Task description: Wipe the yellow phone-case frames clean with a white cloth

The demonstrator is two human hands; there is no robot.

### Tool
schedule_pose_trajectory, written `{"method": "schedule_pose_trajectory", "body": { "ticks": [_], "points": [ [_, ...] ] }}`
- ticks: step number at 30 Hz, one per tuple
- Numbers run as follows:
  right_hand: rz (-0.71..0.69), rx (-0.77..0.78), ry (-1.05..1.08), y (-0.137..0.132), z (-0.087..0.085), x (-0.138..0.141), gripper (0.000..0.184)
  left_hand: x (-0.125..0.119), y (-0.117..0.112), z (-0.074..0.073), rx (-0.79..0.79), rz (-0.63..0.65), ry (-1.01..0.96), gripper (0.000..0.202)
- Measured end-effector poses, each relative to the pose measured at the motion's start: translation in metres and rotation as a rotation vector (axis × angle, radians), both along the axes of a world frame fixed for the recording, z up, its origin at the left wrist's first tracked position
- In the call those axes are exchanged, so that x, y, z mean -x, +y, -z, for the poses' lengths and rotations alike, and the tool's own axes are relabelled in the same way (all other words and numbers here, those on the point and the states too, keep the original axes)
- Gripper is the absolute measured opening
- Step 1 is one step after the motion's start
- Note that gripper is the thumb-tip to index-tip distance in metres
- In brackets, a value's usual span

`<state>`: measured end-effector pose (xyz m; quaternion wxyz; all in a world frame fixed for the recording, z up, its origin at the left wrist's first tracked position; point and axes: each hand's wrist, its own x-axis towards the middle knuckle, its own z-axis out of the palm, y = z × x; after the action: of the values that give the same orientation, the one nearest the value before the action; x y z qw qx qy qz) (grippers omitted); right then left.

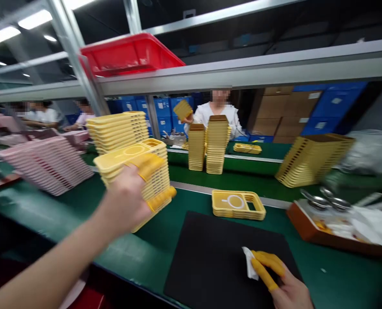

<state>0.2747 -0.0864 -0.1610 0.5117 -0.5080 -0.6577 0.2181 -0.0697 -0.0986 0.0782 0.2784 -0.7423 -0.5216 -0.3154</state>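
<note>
My left hand (131, 193), with yellow finger cots, is against the near side of a tall stack of yellow phone cases (129, 156), its fingers and thumb gripping it. How many cases it grips is not clear. A ring mark shows on the top case. My right hand (283, 274), also in yellow finger cots, pinches a folded white wipe (250, 262) over the black mat (207, 253). Beyond the mat lies a short pile of yellow phone cases (237, 205), the top one bearing a white ring and a camera cut-out.
Pink cases (46, 165) stand stacked at left. More yellow stacks (216, 146) rise across the bench, and another leaning stack (313, 161) is at right. A brown tray (302, 223) holds metal-topped containers and white wipes. A person (215, 113) opposite holds a yellow case. Overhead is a red bin (129, 56).
</note>
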Motion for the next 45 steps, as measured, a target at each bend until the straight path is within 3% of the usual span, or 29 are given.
{"method": "schedule_pose_trajectory", "body": {
  "ticks": [1,3,5,7,9,12,15,17,18,20,22,24,27,30,32,35,37,39,42,45],
  "points": [
    [0.0,0.039,0.067,-0.003,-0.008,0.005,0.023,-0.025,0.009,0.023,0.062,0.153,0.082,0.049],
    [0.012,0.091,0.215,-0.007,-0.021,0.016,0.023,-0.073,0.035,0.068,0.278,0.306,0.248,0.041],
    [-0.018,0.121,0.312,-0.009,-0.028,0.025,0.025,-0.109,0.069,0.102,0.381,0.324,0.273,0.035],
    [-0.03,0.123,0.396,-0.011,-0.03,0.024,0.026,-0.131,0.096,0.117,0.392,0.331,0.257,0.021],
    [0.003,0.11,0.458,-0.015,-0.029,0.01,0.027,-0.139,0.101,0.121,0.378,0.36,0.24,0.018],
    [0.2,0.062,0.445,-0.028,-0.023,-0.025,0.03,-0.13,0.062,0.134,0.373,0.465,0.236,0.022],
    [0.374,0.008,0.246,-0.043,-0.02,-0.044,0.034,-0.113,-0.001,0.166,0.284,0.696,0.19,0.02],
    [0.297,-0.087,-0.025,-0.048,-0.021,-0.033,0.03,-0.103,-0.032,0.184,0.32,0.704,0.137,0.012],
    [0.228,-0.159,-0.173,-0.048,-0.023,-0.019,0.026,-0.098,-0.041,0.189,0.37,0.647,0.103,0.021],
    [0.109,-0.298,-0.418,-0.046,-0.029,0.018,0.023,-0.088,-0.047,0.193,0.5,0.504,0.035,0.061],
    [0.037,-0.367,-0.538,-0.044,-0.035,0.056,0.023,-0.079,-0.044,0.193,0.584,0.435,-0.013,0.087],
    [-0.114,-0.378,-0.554,-0.042,-0.04,0.076,0.021,-0.073,-0.04,0.192,0.628,0.446,-0.033,0.089],
    [-0.382,-0.343,-0.552,-0.039,-0.045,0.064,0.015,-0.071,-0.039,0.193,0.662,0.441,-0.06,0.09],
    [-0.338,-0.293,-0.653,-0.031,-0.053,0.04,0.014,-0.072,-0.04,0.194,0.702,0.441,-0.084,0.092],
    [-0.348,-0.286,-0.703,-0.026,-0.061,0.043,0.013,-0.072,-0.04,0.194,0.712,0.451,-0.092,0.093],
    [-0.609,-0.269,-0.734,-0.024,-0.074,0.063,0.019,-0.072,-0.039,0.193,0.721,0.44,-0.113,0.093],
    [-0.705,-0.267,-0.752,-0.024,-0.077,0.061,0.021,-0.072,-0.039,0.191,0.738,0.425,-0.131,0.092],
    [-0.652,-0.31,-0.778,-0.023,-0.075,0.041,0.017,-0.072,-0.039,0.189,0.764,0.417,-0.144,0.093],
    [-0.461,-0.394,-0.816,-0.023,-0.066,0.017,0.011,-0.072,-0.041,0.188,0.781,0.409,-0.143,0.095],
    [-0.3,-0.433,-0.699,-0.031,-0.055,0.039,0.013,-0.073,-0.043,0.191,0.709,0.4,-0.09,0.093]
  ]
}}
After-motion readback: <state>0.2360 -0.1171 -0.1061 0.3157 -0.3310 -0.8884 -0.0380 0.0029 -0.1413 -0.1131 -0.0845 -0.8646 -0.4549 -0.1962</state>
